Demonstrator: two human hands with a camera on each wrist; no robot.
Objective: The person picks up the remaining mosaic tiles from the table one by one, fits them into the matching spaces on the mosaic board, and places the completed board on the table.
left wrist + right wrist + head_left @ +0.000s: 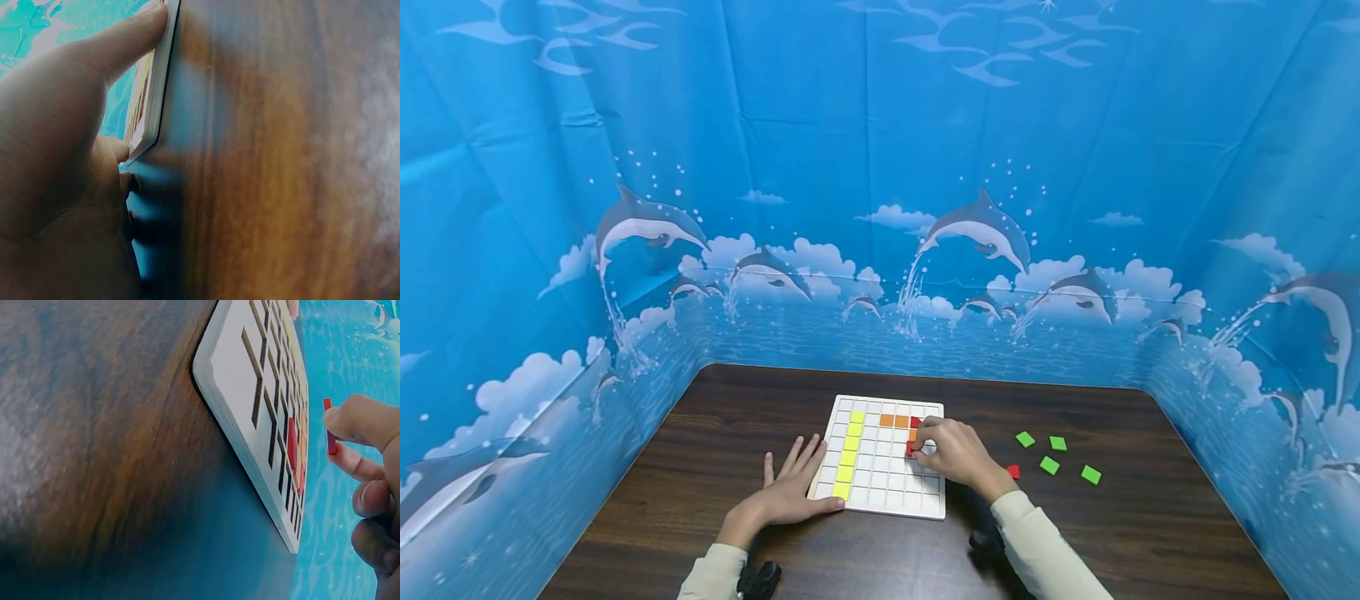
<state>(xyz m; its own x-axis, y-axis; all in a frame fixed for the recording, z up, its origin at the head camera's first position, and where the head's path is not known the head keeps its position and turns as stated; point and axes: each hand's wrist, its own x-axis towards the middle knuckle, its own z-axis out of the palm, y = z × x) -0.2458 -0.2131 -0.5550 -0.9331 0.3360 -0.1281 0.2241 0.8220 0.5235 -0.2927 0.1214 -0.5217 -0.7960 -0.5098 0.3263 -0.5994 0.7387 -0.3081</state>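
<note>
A white grid board [880,500] lies flat on the table. Yellow square tiles [848,458] fill a column at its left; orange tiles [893,421] and a red tile [915,422] sit in cells toward the upper right. My left hand [786,496] rests with fingers spread against the board's left side, the thumb [134,37] along its near edge. Over the right part of the board, my right hand [958,454] pinches a thin red square tile [330,428] between thumb and forefinger. That tile is raised off the board in the right wrist view, near another red tile [292,444] set in a cell.
Right of the board, several loose green tiles [1049,465] lie scattered on the dark wooden table [1150,517]. One loose red tile [1013,472] lies beside my right wrist. A blue dolphin-print curtain [880,167] surrounds the table's back and sides.
</note>
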